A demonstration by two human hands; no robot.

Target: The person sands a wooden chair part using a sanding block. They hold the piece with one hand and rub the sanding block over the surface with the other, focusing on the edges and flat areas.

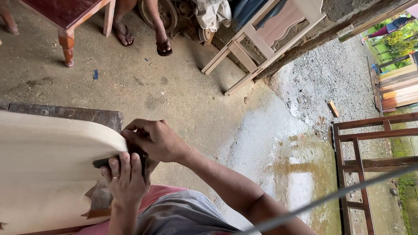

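Both hands, left hand (124,175) and right hand (156,141), clamped on dark sanding block (103,161), mostly hidden, at wooden panel (42,162) edge.

Single head-worn view, looking steeply down from above the person's own lap, close on the hands at a pale wood panel (37,162); concrete floor (170,86) fills the rest (no second view).

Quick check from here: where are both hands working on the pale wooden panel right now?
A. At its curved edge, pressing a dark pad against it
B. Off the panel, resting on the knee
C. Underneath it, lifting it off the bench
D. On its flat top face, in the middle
A: the left hand and right hand meet at the curved edge of the pale wooden panel, gripping a dark pad against it.
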